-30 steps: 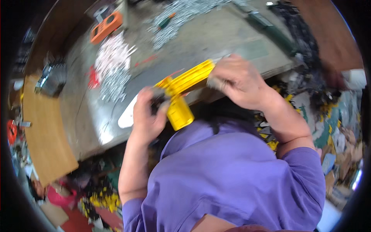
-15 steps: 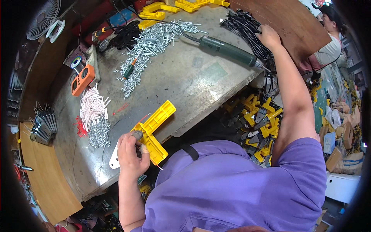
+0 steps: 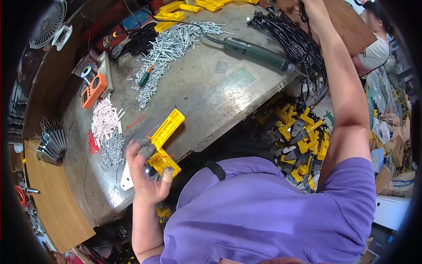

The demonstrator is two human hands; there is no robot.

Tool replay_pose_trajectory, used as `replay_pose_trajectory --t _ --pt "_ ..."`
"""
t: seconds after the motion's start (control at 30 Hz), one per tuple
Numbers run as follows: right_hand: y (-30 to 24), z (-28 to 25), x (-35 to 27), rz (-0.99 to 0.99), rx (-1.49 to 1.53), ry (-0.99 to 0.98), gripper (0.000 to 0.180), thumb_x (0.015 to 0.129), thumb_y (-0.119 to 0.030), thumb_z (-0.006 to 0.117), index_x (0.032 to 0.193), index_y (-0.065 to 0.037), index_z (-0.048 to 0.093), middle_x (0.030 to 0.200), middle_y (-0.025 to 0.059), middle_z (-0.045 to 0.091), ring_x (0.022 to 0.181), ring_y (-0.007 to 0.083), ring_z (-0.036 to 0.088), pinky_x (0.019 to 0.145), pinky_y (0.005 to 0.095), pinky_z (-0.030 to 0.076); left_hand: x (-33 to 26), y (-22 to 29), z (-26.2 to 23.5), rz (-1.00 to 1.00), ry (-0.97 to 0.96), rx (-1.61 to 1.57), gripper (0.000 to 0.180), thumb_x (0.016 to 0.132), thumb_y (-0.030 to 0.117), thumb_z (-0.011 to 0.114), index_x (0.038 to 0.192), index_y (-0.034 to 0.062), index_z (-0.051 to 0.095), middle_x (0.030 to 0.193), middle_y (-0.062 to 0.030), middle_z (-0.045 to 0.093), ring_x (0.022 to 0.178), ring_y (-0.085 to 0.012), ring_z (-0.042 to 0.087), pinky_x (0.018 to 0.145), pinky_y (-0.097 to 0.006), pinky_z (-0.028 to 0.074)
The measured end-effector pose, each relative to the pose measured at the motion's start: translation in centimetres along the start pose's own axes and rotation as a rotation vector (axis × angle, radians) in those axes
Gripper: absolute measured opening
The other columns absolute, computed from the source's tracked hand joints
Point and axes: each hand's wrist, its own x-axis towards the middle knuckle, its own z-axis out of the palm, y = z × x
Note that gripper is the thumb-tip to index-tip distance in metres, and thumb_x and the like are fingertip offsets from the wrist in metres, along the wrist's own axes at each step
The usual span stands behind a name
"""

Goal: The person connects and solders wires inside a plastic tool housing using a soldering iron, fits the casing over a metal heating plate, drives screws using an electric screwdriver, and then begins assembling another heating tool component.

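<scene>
A yellow plastic T-shaped housing (image 3: 169, 125) with a red wire across it lies at the table's near edge. A white plate with holes (image 3: 126, 178) sticks out from its left end. Over this end is my left hand (image 3: 147, 176), fingers and thumb spread apart, dark coverings on some fingertips; whether it touches the housing is unclear. At the top edge, partly cut off, my right hand (image 3: 311, 8) is closed on a black cable, above a bundle of black cables (image 3: 285, 37). A green electric screwdriver (image 3: 257, 53) lies beside the bundle.
Silver screws (image 3: 176, 42) are heaped at the back, with a small screwdriver (image 3: 145, 77) on them. Pink-white sleeves (image 3: 105, 119) and small metal parts (image 3: 113, 147) lie left, near an orange meter (image 3: 94, 91). Yellow assembled pieces (image 3: 303, 141) fill the space below the table's right edge.
My left hand has opened off the yellow housing, which has shifted slightly left. My right hand has risen from the cable bundle toward the top edge with a black cable.
</scene>
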Motion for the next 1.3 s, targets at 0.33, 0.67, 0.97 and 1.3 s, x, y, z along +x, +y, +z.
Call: replay_pose_trajectory --t 0.33,0.67,0.97,1.3 --pt "-9.0 12.3 -15.9 0.216 1.023 -1.214 0.027 0.097 -0.027 0.052 0.103 0.000 0.054 0.082 0.0082 0.062 0.067 0.0167 0.061 0.060 0.0264 0.052 7.2 7.5 4.9 -0.379 -0.652 -0.980 0.081 0.086 0.027 0.069 0.141 -0.0014 0.017 0.126 -0.0167 0.043 0.117 -0.0210 0.044 0.099 -0.034 0.037" --pt "4.3 9.8 -16.7 -0.593 -0.611 -0.378 0.046 0.083 -0.012 0.062 0.124 0.004 0.047 0.111 0.0145 0.056 0.104 0.0245 0.052 0.093 0.0330 0.040 0.0 5.4 -1.9 -0.293 -0.552 -0.303 0.043 0.088 0.007 0.052 0.127 0.0030 0.034 0.082 -0.0254 0.061 0.074 -0.0468 0.060 0.061 -0.053 0.046" --pt "0.5 15.9 -24.8 -0.395 -0.131 -1.257 0.016 0.084 -0.010 0.065 0.098 -0.002 0.063 0.084 0.0122 0.060 0.079 0.0278 0.061 0.068 0.0369 0.046 7.0 -7.1 -2.6 -0.392 0.060 0.058 0.036 0.088 0.013 0.059 0.119 0.0036 0.044 0.091 -0.0175 0.066 0.082 -0.0333 0.064 0.074 -0.039 0.049" --pt "1.9 17.8 -25.1 0.185 0.422 -1.038 0.007 0.086 -0.005 0.061 0.089 0.000 0.065 0.079 0.0006 0.059 0.074 0.0092 0.056 0.065 0.0224 0.044 8.6 -13.6 -0.5 -0.226 -0.143 0.592 0.023 0.081 0.005 0.053 0.101 0.0014 0.042 0.082 -0.0241 0.062 0.081 -0.0412 0.061 0.070 -0.051 0.047"
